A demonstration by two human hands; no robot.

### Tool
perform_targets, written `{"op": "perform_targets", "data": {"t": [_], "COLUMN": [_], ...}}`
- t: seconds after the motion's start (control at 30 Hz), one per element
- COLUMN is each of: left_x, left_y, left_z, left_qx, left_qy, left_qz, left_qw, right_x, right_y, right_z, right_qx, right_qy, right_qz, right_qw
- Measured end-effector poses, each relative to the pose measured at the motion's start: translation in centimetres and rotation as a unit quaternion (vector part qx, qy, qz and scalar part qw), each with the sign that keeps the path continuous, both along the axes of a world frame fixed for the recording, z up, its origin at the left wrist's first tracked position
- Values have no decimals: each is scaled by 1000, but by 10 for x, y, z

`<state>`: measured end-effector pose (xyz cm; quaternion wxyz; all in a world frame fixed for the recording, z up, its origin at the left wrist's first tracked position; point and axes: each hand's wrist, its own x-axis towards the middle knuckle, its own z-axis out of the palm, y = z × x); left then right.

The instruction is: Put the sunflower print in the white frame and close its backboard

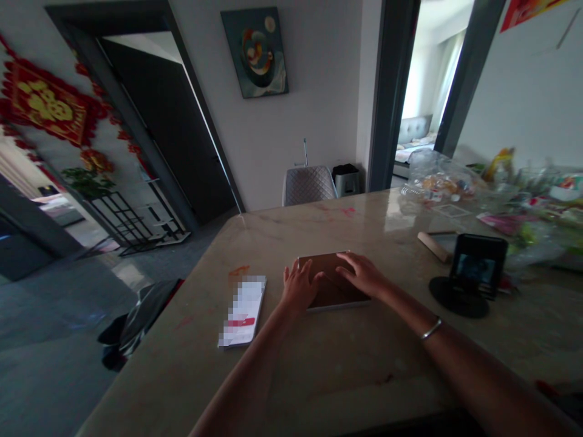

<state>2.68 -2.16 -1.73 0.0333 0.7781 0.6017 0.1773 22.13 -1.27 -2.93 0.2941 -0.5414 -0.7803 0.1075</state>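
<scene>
A flat rectangular panel with a brown face and a pale edge (334,288) lies on the marble-like table (319,364). My left hand (300,286) rests at its left side, fingers apart, touching the panel. On its upper right part lies my right hand (362,274), fingers spread over the surface. A silver bracelet (431,328) circles my right wrist. To the left of my left hand, a phone (246,311) with a bright, partly pixelated screen lies flat on the table.
A black stand holding a dark device (476,267) is to the right, beside a wooden-edged object (433,246). Plastic bags and packages (441,176) crowd the far right. A chair (310,184) stands beyond the far table edge.
</scene>
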Motion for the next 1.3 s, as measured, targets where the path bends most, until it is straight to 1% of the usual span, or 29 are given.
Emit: {"op": "perform_targets", "data": {"t": [0.1,0.17,0.23,0.33,0.4,0.47,0.53,0.67,0.77,0.87,0.97,1.03,1.1,1.17,1.23,1.3], "left_x": [-6,-10,-11,-7,-4,-1,1,2,3,4,3,2,-2,-7,-11,-14], "left_y": [0,0,-2,-7,-11,-13,-14,-14,-13,-13,-15,-16,-16,-15,-13,-12], "left_z": [9,15,21,29,32,32,29,19,12,10,17,23,27,26,21,16], "left_qx": [-1,3,30,80,87,72,40,-32,-37,-20,9,31,34,8,-41,-83], "left_qy": [-87,-122,-123,-98,-73,-42,-8,59,86,92,77,57,45,57,79,77], "left_qz": [40,71,89,95,103,109,114,124,113,111,123,124,120,115,117,118], "left_qw": [995,990,988,987,988,991,993,990,989,989,989,990,991,992,989,986], "right_x": [1,2,0,-4,-7,-8,-8,-8,-11,-14,-15,-12,-7,0,6,9], "right_y": [0,-1,-4,-10,-14,-17,-16,-11,-9,-10,-14,-14,-13,-9,-3,1], "right_z": [8,11,15,20,23,24,22,7,-3,-5,3,9,11,8,0,-7], "right_qx": [23,42,74,122,139,140,128,100,102,107,113,122,119,94,59,30], "right_qy": [92,97,60,-16,-60,-99,-129,-149,-179,-204,-181,-131,-78,-57,-73,-94], "right_qz": [-12,-38,-62,-93,-114,-139,-157,-174,-184,-191,-182,-176,-173,-172,-168,-148], "right_qw": [995,994,994,988,982,975,971,968,961,954,960,968,975,979,981,984]}}
